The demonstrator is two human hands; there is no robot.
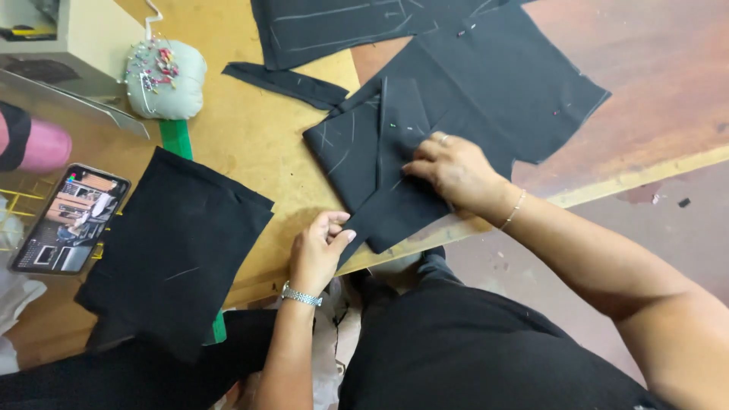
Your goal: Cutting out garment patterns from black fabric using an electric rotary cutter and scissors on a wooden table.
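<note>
Folded black fabric piece [383,163] with chalk lines sits at desk [250,137] centre, its lower corner hanging just past the near edge at 6 o'clock.

My right hand [456,171] lies flat on it, fingers spread and pressing down, grip apart, not clamped on anything. Ring on one finger, thin bracelet at the wrist.

My left hand [317,250] is at 7 o'clock of the piece, thumb and fingertips pinched together on the lower corner of the fabric at the desk edge. Metal watch on that wrist.

A couple of pins stick in the piece near its chalk marks.

Outward:
- Larger black panel [524,83] underlies the piece, runs to 1 o'clock.
- Another chalk-marked black panel [342,26] at 12 o'clock, touching the top frame edge.
- Narrow black strip [285,82] at 11 o'clock, apart from the piece.
- Pale pincushion [163,80] full of coloured pins, far 10 o'clock.
- Stack of black fabric [171,250] at 8 o'clock, overhanging the near desk edge, green strip [176,138] under it.
- Phone [70,219] with lit screen at 9 o'clock, just beside the stack.
</note>
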